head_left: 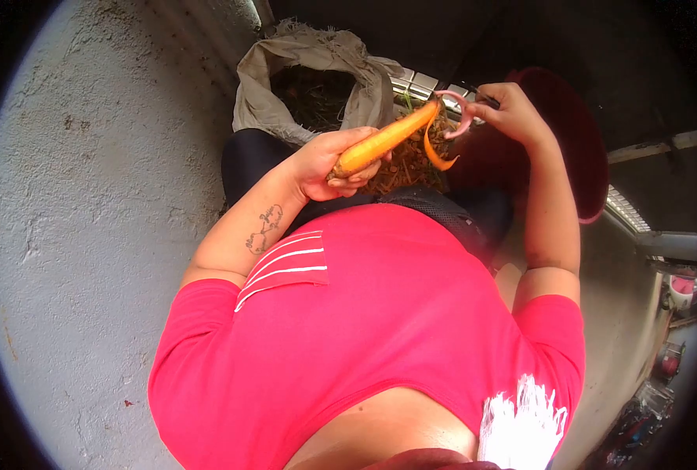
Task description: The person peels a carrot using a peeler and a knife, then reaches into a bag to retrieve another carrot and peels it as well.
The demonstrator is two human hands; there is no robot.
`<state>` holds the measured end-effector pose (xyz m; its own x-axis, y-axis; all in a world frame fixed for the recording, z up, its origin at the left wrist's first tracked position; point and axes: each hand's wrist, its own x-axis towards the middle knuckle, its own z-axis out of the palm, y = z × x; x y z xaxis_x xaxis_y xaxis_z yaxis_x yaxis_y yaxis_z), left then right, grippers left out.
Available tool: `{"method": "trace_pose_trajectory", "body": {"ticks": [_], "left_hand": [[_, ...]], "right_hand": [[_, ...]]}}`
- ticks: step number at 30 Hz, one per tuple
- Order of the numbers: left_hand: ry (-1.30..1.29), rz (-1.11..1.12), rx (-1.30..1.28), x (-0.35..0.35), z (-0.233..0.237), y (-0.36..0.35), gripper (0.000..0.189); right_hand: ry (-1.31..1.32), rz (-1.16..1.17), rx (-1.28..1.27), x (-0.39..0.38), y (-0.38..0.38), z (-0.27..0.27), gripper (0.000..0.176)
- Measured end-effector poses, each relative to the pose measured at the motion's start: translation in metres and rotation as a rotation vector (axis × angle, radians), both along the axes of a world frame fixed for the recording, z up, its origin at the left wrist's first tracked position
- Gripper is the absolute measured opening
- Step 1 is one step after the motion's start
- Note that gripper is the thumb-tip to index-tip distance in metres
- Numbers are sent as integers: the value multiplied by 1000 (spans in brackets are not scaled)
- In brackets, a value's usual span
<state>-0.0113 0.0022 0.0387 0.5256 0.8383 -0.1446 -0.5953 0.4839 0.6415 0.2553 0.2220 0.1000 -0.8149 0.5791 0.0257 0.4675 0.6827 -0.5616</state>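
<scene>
Carrot (pixel 383 139) in left hand (pixel 329 166)

Rough grey concrete surface (pixel 90 196); open cloth sack (pixel 301 55); red basin (pixel 575 141); daylight.

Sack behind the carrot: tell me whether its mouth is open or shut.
Open. The sack has its rim rolled back, and dark contents show inside, beyond the carrot in the left hand.

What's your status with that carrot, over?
Left hand gripping carrot. Right hand holding pink peeler at carrot's tip, peel strip hanging. Open sack beneath, nothing blocking.
</scene>
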Motion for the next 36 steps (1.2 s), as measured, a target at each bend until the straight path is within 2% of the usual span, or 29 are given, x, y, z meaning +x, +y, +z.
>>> {"method": "trace_pose_trajectory", "body": {"ticks": [3,5,6,7,8,9,10,12,13,14,16,17,20,23,26,28,29,32,36], "left_hand": [[19,24,-5,-6,-4,5,52],[-8,17,34,-13,-11,11,56],[40,101,-30,-9,-8,13,55],[87,184,-99,1,-3,15,54],[136,265,-169,6,-1,17,53],[194,250,-25,4,-26,24,53],[226,285,-60,6,-35,28,50],[293,350,-126,11,-47,35,44],[92,295,-113,8,-46,33,38],[113,380,-177,14,-46,33,37],[154,551,-305,38,-14,28,36],[167,500,-249,32,-31,30,38],[42,480,-294,33,-28,27,38],[-39,286,-202,21,-31,19,39],[21,260,-260,25,-5,9,41],[37,204,-174,19,-4,4,39],[35,182,-126,16,-5,2,40],[75,157,-42,10,2,-4,43],[116,176,16,5,13,-10,41]], "right_hand": [[-225,-296,254,10,16,-4,42],[-250,-364,281,13,11,-1,43],[-264,-392,294,13,7,3,44],[-224,-369,224,7,-4,7,42],[-58,-263,193,3,-14,3,42],[-15,-175,121,-6,-28,3,42],[28,-88,49,-17,-44,4,42],[-86,59,175,-37,-72,8,42],[-100,81,201,-47,-83,7,43],[-113,105,227,-54,-90,5,44],[-69,124,247,-61,-95,-2,45],[-94,125,241,-65,-97,-2,46],[-122,153,217,-68,-93,-1,50],[-66,183,194,-65,-89,3,49],[-66,204,183,-59,-80,5,45],[-95,225,189,-57,-75,17,42],[-56,197,97,-54,-74,25,40],[41,208,119,-45,-60,22,33],[34,190,79,-30,-32,23,40]]}}
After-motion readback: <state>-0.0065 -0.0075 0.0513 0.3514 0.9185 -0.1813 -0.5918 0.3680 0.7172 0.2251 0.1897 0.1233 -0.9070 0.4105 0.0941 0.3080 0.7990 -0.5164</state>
